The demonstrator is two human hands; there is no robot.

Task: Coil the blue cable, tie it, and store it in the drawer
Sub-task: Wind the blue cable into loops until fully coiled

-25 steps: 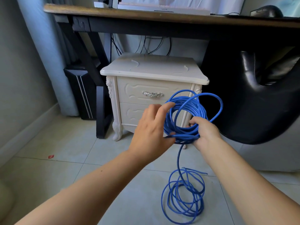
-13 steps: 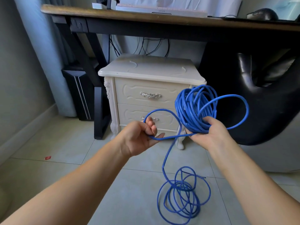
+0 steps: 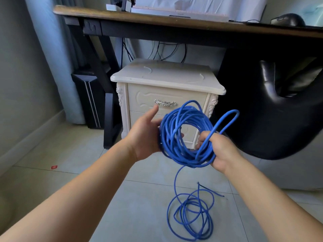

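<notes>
The blue cable (image 3: 176,135) forms a thick coil held in the air in front of a cream nightstand (image 3: 166,75). My left hand (image 3: 145,135) cups the coil's left side, thumb raised. My right hand (image 3: 220,151) grips the coil's lower right, with one loose loop sticking up past it. A single strand drops from the coil to a loose pile of cable loops on the floor tiles. The nightstand's top drawer (image 3: 145,96) is shut, with a silver handle (image 3: 165,103). The lower drawer is mostly hidden behind my hands and the coil.
A dark wooden desk (image 3: 174,20) spans above the nightstand, its black leg (image 3: 104,81) to the left. A black leather chair (image 3: 279,110) stands close on the right. A black computer tower (image 3: 90,100) sits by the curtain. A small red scrap (image 3: 54,167) lies on the tiles.
My left hand has brought its pulled length of cable over to the coil and now rests against its left side. The coil is thicker, and the pile on the floor has shrunk.
</notes>
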